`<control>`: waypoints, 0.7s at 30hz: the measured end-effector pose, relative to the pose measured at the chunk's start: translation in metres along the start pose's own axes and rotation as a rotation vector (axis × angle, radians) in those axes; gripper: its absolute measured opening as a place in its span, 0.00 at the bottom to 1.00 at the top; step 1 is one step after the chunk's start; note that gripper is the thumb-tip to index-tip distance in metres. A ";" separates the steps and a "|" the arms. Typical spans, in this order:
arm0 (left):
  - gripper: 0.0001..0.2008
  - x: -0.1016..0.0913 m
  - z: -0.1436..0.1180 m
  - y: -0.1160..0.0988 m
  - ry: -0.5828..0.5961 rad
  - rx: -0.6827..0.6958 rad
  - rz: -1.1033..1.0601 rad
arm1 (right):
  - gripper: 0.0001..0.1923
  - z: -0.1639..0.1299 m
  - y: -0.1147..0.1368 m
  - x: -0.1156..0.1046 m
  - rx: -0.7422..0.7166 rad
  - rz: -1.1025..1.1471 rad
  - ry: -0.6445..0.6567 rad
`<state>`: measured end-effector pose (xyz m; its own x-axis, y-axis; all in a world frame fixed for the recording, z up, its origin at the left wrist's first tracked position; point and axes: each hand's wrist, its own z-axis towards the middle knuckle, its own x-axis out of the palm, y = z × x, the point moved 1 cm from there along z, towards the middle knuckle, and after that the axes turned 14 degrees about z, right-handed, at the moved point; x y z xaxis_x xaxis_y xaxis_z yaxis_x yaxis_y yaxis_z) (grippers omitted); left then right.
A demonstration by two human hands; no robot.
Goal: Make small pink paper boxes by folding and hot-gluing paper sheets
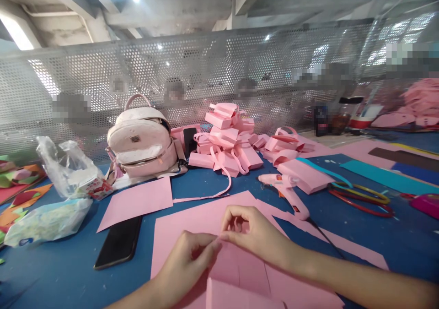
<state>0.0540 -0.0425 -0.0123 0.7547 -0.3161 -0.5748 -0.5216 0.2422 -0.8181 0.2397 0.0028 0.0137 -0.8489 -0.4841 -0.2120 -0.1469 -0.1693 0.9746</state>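
My left hand (185, 263) and my right hand (254, 235) meet at thumb and fingertips, both pinching the top edge of a creased piece of pink paper (240, 272). Its near end folds up toward me at the bottom of the view. Beneath it, flat on the table, lies a larger pink sheet (178, 226). A pink-and-white hot glue gun (288, 192) rests beyond my right hand, with its cord trailing toward my forearm. Left of my hands is a dark phone (118, 247), partly covered by a pink rectangle of paper (140, 203).
Folded pink paper pieces (224, 137) are heaped at the back, beside a pale pink backpack (140, 139). Plastic bags (51, 222) lie at left. Coloured hoops (363, 201) and a teal strip (387, 176) lie right. A perforated metal screen (206, 57) stands behind.
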 end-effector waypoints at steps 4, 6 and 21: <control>0.23 0.000 0.000 0.001 -0.045 0.018 0.026 | 0.04 -0.001 -0.004 0.001 -0.047 -0.013 0.002; 0.23 0.000 -0.001 0.001 -0.074 0.037 0.043 | 0.04 -0.001 -0.006 0.001 -0.066 -0.045 0.011; 0.23 -0.003 0.000 0.000 -0.014 0.052 -0.020 | 0.10 0.000 -0.003 -0.002 -0.041 0.050 0.113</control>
<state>0.0517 -0.0412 -0.0107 0.7701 -0.3089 -0.5582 -0.4857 0.2833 -0.8269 0.2415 0.0040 0.0110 -0.7916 -0.5861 -0.1725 -0.0831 -0.1764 0.9808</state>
